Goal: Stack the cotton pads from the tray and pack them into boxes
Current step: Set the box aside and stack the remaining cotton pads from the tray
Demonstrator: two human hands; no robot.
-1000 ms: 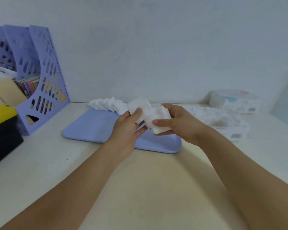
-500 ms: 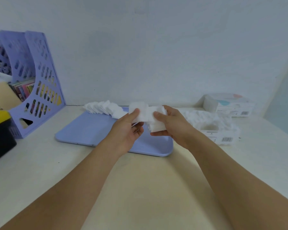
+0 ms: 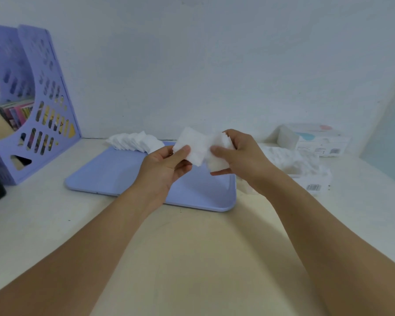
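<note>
At far left a lilac file rack point(image 3: 43, 115) stands on the worktop point(image 3: 192, 258) against the wall, with a lilac tray point(image 3: 114, 176) beside it carrying a fanned row of cotton pads point(image 3: 135, 142) along its back edge. Above the tray, the left hand point(image 3: 162, 169) pinches a single pad point(image 3: 192, 144) under its thumb, touching the small stack point(image 3: 219, 153) gripped in the right hand point(image 3: 242, 156). Further right sit an open box point(image 3: 306, 172) heaped with pads and, behind it, a closed box point(image 3: 317, 142).

One tray point(image 3: 114, 176), two boxes point(image 3: 315, 142) point(image 3: 306, 172), and one file rack point(image 3: 43, 124). Two hands point(image 3: 162, 169) point(image 3: 244, 156) hold cotton pads point(image 3: 192, 147); their number cannot be told.
</note>
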